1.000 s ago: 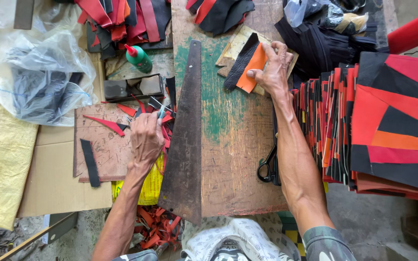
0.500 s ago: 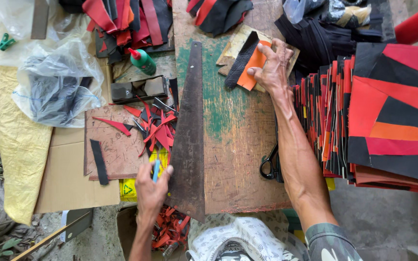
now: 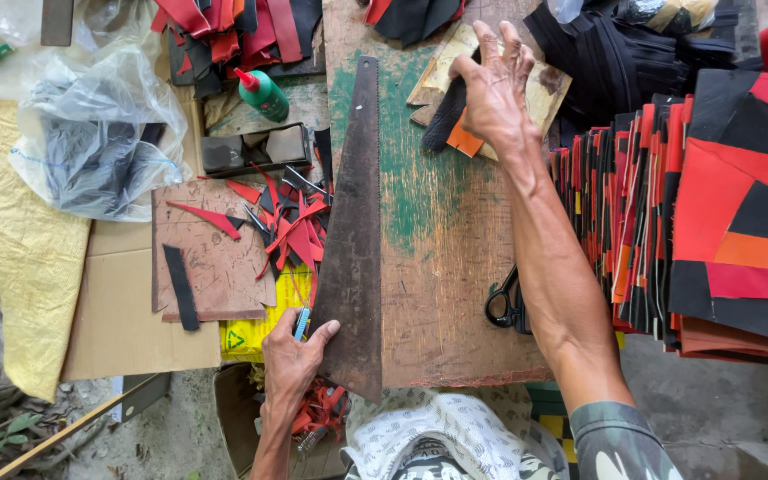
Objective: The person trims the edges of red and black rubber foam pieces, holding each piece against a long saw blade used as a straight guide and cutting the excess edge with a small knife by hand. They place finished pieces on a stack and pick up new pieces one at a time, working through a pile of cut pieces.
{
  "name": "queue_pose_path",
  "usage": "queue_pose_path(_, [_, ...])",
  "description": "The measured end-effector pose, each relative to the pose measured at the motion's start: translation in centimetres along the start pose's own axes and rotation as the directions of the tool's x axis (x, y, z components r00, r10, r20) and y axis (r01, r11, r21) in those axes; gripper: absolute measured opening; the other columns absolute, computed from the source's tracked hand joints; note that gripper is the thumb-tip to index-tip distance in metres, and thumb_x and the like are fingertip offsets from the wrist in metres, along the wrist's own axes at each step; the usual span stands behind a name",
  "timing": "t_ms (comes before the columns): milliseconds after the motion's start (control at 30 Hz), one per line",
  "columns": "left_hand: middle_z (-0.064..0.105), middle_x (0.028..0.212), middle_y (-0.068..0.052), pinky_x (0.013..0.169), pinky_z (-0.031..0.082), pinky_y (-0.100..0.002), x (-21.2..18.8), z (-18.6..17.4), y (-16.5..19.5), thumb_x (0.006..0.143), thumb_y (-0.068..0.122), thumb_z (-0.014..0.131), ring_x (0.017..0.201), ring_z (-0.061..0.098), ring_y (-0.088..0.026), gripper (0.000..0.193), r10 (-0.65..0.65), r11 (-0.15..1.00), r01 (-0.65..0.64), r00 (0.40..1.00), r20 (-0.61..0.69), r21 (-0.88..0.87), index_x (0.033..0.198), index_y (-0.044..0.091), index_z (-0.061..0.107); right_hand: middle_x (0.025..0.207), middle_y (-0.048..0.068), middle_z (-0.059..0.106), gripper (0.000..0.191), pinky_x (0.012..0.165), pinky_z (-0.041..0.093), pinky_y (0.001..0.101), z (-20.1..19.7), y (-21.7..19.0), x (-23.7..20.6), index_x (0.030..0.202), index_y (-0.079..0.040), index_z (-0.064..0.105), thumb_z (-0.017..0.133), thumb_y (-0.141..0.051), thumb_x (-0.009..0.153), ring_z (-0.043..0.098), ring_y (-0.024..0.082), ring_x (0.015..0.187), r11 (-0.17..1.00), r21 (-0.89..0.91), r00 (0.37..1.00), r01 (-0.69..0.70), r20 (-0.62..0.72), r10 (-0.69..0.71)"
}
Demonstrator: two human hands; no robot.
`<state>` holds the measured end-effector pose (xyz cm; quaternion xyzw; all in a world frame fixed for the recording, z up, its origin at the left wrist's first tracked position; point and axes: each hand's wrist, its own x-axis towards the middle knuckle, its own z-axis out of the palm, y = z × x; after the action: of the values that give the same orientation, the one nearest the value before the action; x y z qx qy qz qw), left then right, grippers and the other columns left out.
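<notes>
Reading from the left of the scene: a clear plastic bag [image 3: 91, 142] of dark pieces and a green glue bottle [image 3: 262, 92] lie at the far left, with a brown cutting board [image 3: 215, 258] strewn with red scraps [image 3: 291, 227] just right of them. The left hand [image 3: 295, 356] has drawn back from that board to the near edge of the bench [image 3: 455, 267]; it now closes around a small blue-handled tool [image 3: 301, 323], thumb stretched onto the broad near end of the rusty saw blade [image 3: 355, 240]. The blade lies lengthwise, tip pointing far, as it did a second ago. To its right, black scissors [image 3: 504, 302] rest beside the right forearm. The right hand [image 3: 495, 84] keeps its place at the far end, fingers spread and pressing flat on a black-and-orange piece [image 3: 455, 133] atop pale card [image 3: 544, 93]. The stacked red, black and orange panels [image 3: 722, 204] fill the right. The change suggests cutting on the board has paused while attention passes to the pressed piece.
</notes>
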<state>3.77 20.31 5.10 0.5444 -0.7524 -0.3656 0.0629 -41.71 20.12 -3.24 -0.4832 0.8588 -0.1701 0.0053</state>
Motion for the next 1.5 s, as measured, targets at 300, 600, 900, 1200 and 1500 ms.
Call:
queue_pose_path(300, [0.053,0.055,-0.013,0.049,0.044,-0.039,0.2,0.6,-0.6,0.076,0.034,0.087,0.048,0.049,-0.023,0.045,-0.017,1.0,0.017,1.0,0.026,-0.009,0.098,-0.001,0.067,0.117,0.011,0.062,0.044,0.102,0.026,0.0542,-1.5,0.8,-0.2,0.106,-0.015,0.075,0.092,-0.013,0.065,0.045,0.033,0.12,0.994,0.09,0.997,-0.066,0.046,0.062])
queue_pose_path(600, [0.046,0.056,-0.008,0.049,0.04,-0.036,1.1,0.9,-2.3,0.076,0.033,0.09,0.054,0.041,-0.015,0.05,-0.002,0.999,0.006,0.997,0.072,-0.051,0.074,-0.003,0.055,0.104,0.005,0.071,0.015,0.09,0.052,0.0346,-2.8,-0.9,-0.8,0.099,-0.019,0.08,0.073,-0.006,0.096,0.058,0.022,0.1,0.954,0.299,0.977,-0.004,0.207,-0.061])
queue_pose_path(900, [0.045,0.066,0.001,0.054,0.038,-0.031,1.1,0.7,-4.0,0.09,0.028,0.08,0.063,0.04,-0.009,0.039,0.048,0.97,0.004,0.977,0.206,-0.244,0.079,-0.001,0.057,0.122,0.015,0.065,0.049,0.1,0.054,0.0394,-3.0,-5.3,-8.1,0.137,-0.004,0.061,0.075,-0.006,0.09,0.062,0.026,0.114,0.836,0.505,0.952,-0.216,-0.079,0.294])
queue_pose_path(1200, [0.062,0.083,0.006,0.07,0.048,-0.024,0.6,2.2,-7.5,0.096,0.027,0.072,0.078,0.055,-0.005,0.033,0.046,0.878,-0.03,0.999,0.022,-0.478,0.109,-0.004,0.069,0.125,0.029,0.056,0.122,0.111,0.033,0.0579,2.9,-7.3,-7.4,0.148,0.012,0.037,0.103,-0.034,0.057,0.047,0.042,0.122,0.968,0.219,0.954,-0.124,-0.242,0.178])
queue_pose_path(1500, [0.063,0.09,0.004,0.073,0.044,-0.024,-2.5,4.5,-11.0,0.096,0.017,0.077,0.08,0.053,-0.006,0.028,-0.07,0.46,0.15,0.989,0.132,-0.875,0.114,-0.004,0.071,0.104,0.021,0.074,0.041,0.075,0.063,0.0334,0.2,-8.0,-6.4,0.123,0.002,0.058,0.076,-0.002,0.085,0.074,0.023,0.088,0.534,0.784,0.941,-0.316,0.188,0.281])
